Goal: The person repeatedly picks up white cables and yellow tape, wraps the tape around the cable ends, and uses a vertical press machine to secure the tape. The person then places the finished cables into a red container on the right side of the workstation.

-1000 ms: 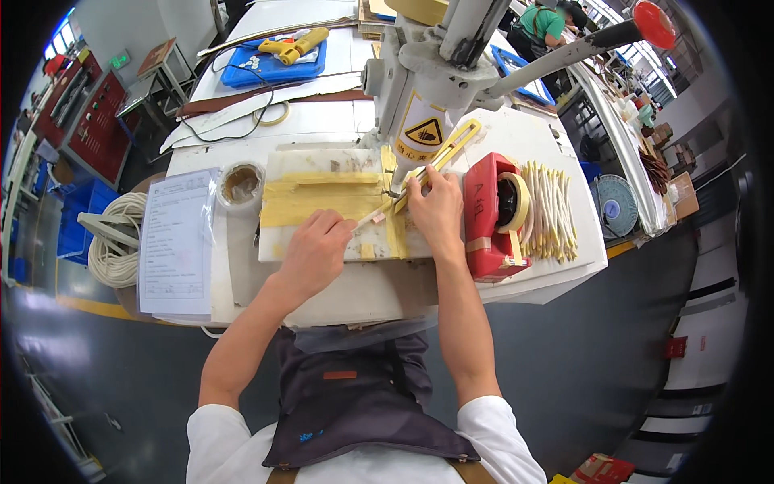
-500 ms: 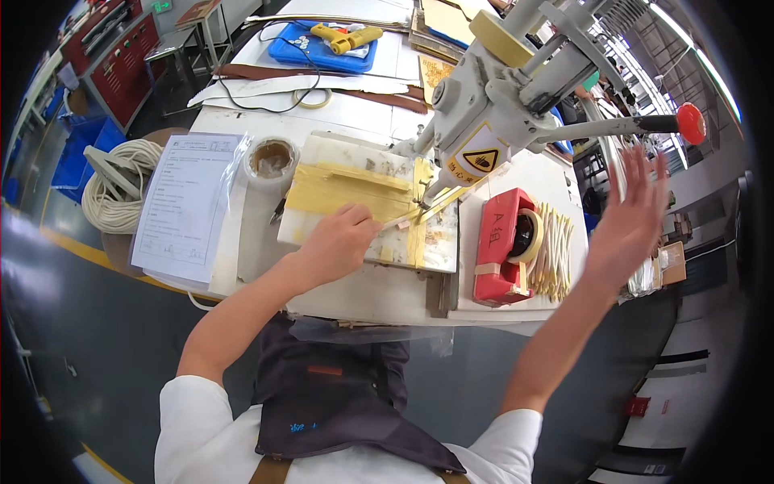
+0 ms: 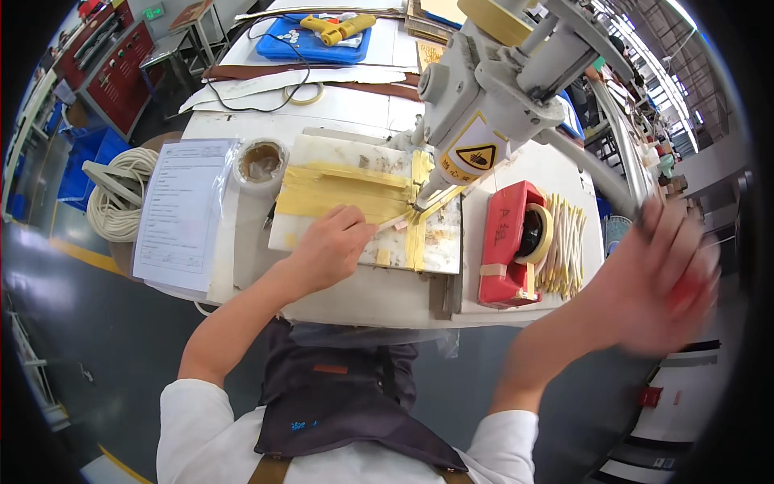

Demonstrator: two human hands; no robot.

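Note:
My left hand [image 3: 332, 246] is closed, pinching a thin pale cord [image 3: 393, 220] at the white block [image 3: 322, 239] wrapped with yellow tape. The cord's far end lies under the tip of a grey hand press [image 3: 459, 97], which carries a yellow warning label. My right hand [image 3: 657, 282], smeared by motion, is wrapped round the end of the press lever [image 3: 592, 173]. The lever's red knob [image 3: 688, 292] shows between the fingers.
Right of the block stand a red tape dispenser [image 3: 501, 242] and a bundle of yellow-tipped white cords [image 3: 564, 246]. To the left are a tape roll [image 3: 262, 164], a printed sheet [image 3: 181, 214] and a coil of white rope [image 3: 121, 198]. A blue tray [image 3: 310, 50] sits farther back.
My right hand has come down onto the lever, and the lever has swung downward with it. The press tip sits lower on the block. My left hand has hardly moved.

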